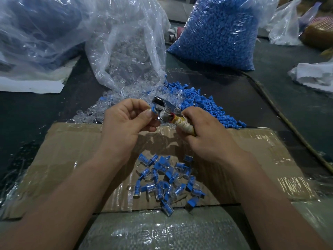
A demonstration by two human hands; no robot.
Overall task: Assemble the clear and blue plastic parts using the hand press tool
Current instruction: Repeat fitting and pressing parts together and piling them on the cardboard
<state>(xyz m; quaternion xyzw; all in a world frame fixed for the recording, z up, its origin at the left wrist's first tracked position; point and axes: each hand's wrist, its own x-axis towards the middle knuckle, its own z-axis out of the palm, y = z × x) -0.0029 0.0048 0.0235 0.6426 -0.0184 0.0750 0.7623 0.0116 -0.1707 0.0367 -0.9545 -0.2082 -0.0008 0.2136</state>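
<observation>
Dim, bluish light; glare on plastic bags point(126, 42); edges bowed, slightly blurred.

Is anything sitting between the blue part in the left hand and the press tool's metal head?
Nothing visible does. The left hand pinches the blue part right at the metal head of the hand press tool, while the right hand grips its wrapped handle.

One camera sits on the person's head. It looks forward and down, close over the desk point(234, 91) and both forearms.
</observation>
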